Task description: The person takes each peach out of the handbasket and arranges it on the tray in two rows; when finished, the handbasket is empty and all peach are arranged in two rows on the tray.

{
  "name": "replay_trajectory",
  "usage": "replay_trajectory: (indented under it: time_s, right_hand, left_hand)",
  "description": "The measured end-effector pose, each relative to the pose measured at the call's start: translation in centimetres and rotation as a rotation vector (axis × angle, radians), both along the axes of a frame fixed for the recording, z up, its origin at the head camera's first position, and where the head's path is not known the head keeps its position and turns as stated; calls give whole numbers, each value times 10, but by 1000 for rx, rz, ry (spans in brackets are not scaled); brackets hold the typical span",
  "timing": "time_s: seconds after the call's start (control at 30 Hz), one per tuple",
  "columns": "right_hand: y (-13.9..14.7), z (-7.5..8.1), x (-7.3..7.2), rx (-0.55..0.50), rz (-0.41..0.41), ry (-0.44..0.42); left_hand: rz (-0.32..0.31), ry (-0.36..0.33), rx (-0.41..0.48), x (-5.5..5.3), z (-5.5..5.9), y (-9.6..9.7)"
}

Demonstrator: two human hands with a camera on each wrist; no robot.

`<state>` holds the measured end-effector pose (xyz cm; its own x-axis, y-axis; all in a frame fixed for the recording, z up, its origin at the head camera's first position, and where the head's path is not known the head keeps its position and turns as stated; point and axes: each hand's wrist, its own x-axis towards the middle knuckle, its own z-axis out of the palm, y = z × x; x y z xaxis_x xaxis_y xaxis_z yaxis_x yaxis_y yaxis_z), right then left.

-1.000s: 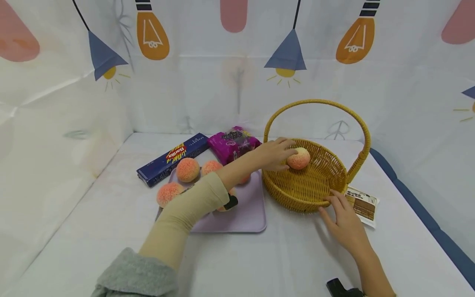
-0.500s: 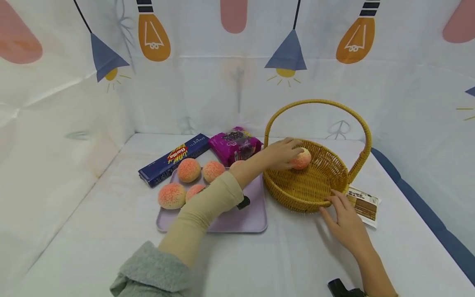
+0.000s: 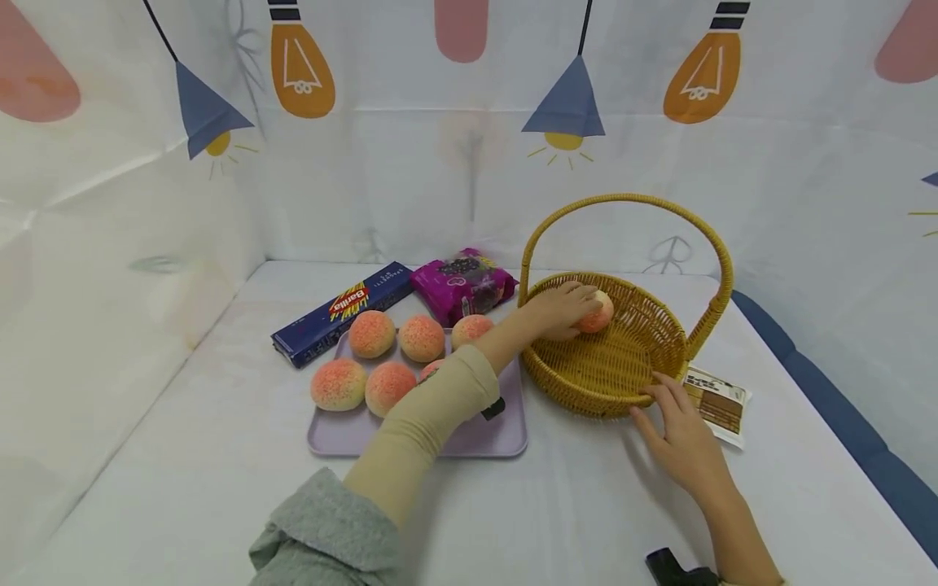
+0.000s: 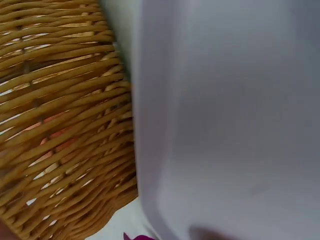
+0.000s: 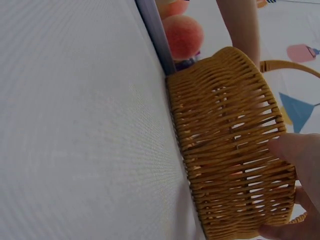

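My left hand (image 3: 563, 312) reaches over the rim into a yellow wicker basket (image 3: 608, 399) and holds a pink-and-cream peach (image 3: 602, 314) at the basket's left inner side. Its fingers lie over the top of the fruit, covering its left part. In the left wrist view only the basket's woven wall (image 4: 65, 120) and the tray show, not the hand. My right hand (image 3: 685, 443) grips the front right rim; in the right wrist view the thumb (image 5: 287, 147) lies on the weave. Several peaches (image 3: 339, 386) sit on a lilac tray (image 3: 469, 448), partly hidden by the left forearm.
Behind the tray lie a blue Barilla spaghetti box (image 3: 344, 313) and a purple snack bag (image 3: 465, 285). A brown-and-white packet (image 3: 718, 407) lies right of the basket, partly behind it. The arched basket handle (image 3: 623, 199) rises over the left hand's right side.
The left hand has shifted slightly right and its fingers have come over the peach in the basket. The left forearm has moved right, uncovering more peaches. The right hand has stayed put.
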<state>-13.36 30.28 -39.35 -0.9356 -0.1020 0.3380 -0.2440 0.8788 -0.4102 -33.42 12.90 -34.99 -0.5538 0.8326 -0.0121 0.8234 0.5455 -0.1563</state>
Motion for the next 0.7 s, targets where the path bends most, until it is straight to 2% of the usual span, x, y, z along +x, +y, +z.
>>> replay_trajectory:
  time_s: [0.07,0.23,0.37,0.5,0.67,0.7]
  right_hand:
    - [-1,0,0,4,-2,3]
    - [-2,1,-2,7,-6,19]
    - [-3,1,-2,14,-14,18]
    - [-3,0,-2,21,-24,17]
    - [-3,0,0,22,-35,13]
    - [-3,0,0,24,-37,13]
  left_hand:
    - [5,10,-36,0,-3,2]
    - [0,85,-103,-1,-6,7]
    - [-1,97,-143,-3,-11,12]
    - [-7,100,-116,-5,-16,16]
    - [37,77,-92,-8,-21,22]
    - [45,99,-112,-9,-22,23]
